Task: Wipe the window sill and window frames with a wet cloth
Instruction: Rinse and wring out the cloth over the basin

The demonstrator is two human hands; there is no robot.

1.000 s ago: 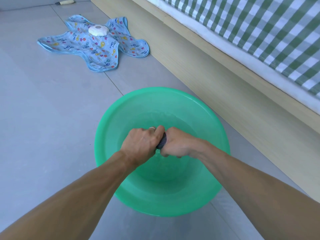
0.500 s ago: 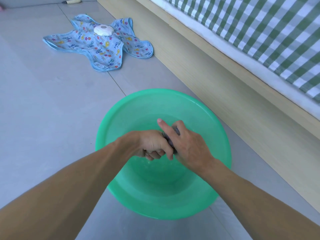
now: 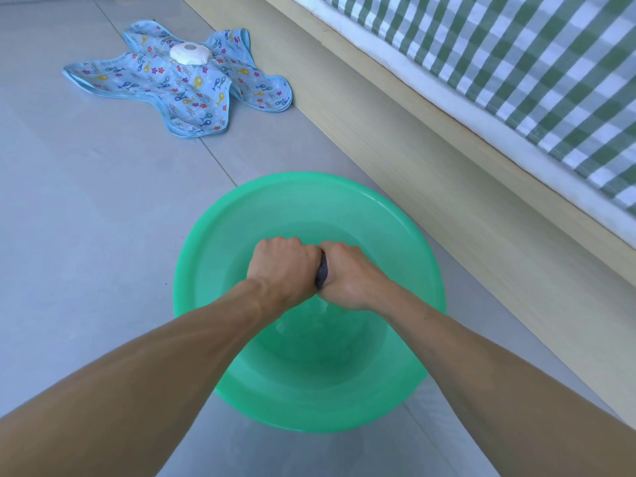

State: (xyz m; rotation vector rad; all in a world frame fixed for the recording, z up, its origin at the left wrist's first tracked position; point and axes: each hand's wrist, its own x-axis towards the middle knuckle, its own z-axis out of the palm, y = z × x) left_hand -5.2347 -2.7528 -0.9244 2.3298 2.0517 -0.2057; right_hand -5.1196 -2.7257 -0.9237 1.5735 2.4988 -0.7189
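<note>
Your left hand (image 3: 280, 266) and right hand (image 3: 346, 275) sit fist to fist over the green basin (image 3: 213, 242), fingers of both curled tight around the dark cloth (image 3: 322, 271), of which only a sliver shows between them. The basin stands on the tiled floor (image 3: 86, 235), with the bed frame (image 3: 430, 173) at 3 o'clock. No window or sill is in view. Risks, in my judgement: a weak wring leaves the cloth dripping onto the tiles; leaning on the rim could tip water out.
</note>
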